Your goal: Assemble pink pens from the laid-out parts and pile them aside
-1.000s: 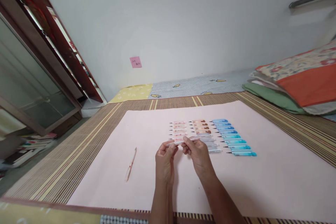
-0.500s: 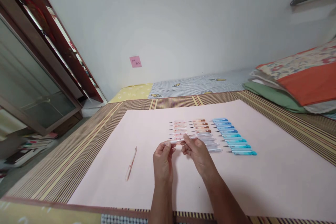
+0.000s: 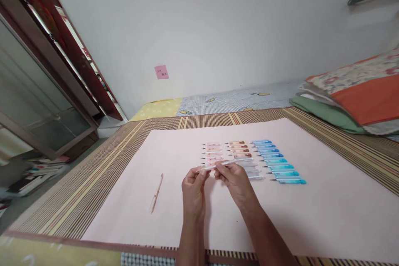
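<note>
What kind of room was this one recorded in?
Probably a bedroom: a striped mat over a bed sheet against the wall, folded bedding at the right, and a glass-door cabinet beside it.

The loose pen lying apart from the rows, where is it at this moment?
In the head view the loose pen lies on the pink sheet, left of the left hand and well clear of the blue pen row.

I see a slim pale pen (image 3: 222, 163), nearly level and tilted slightly up to the right, pinched at both ends just above the pink sheet (image 3: 311, 216), near 3 pen-cap columns (image 3: 249, 160).
</note>
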